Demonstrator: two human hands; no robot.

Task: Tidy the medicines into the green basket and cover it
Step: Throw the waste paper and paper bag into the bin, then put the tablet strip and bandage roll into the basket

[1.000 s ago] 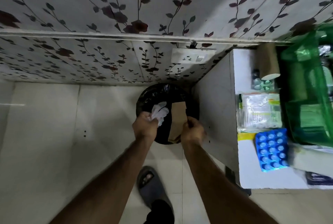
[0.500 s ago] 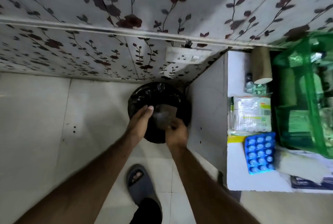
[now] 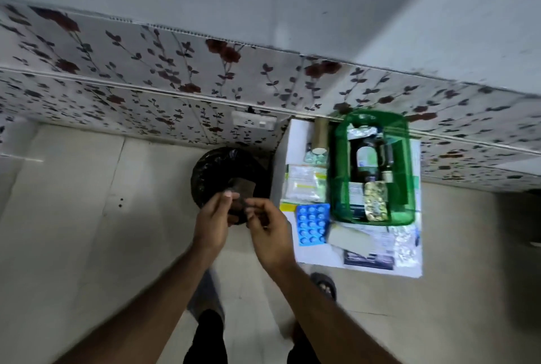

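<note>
With both the left hand [image 3: 212,227] and right hand [image 3: 268,230] held empty and loosely curled above the black-lined round bin [image 3: 227,176], the blue foil blister pack [image 3: 311,224] beside the green mesh basket [image 3: 339,176] could be overlooked.

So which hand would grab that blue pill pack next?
Probably the right hand: it hangs empty beside the blue blister pack on the white table, while the left hand sits farther off, over the black bin.
</note>
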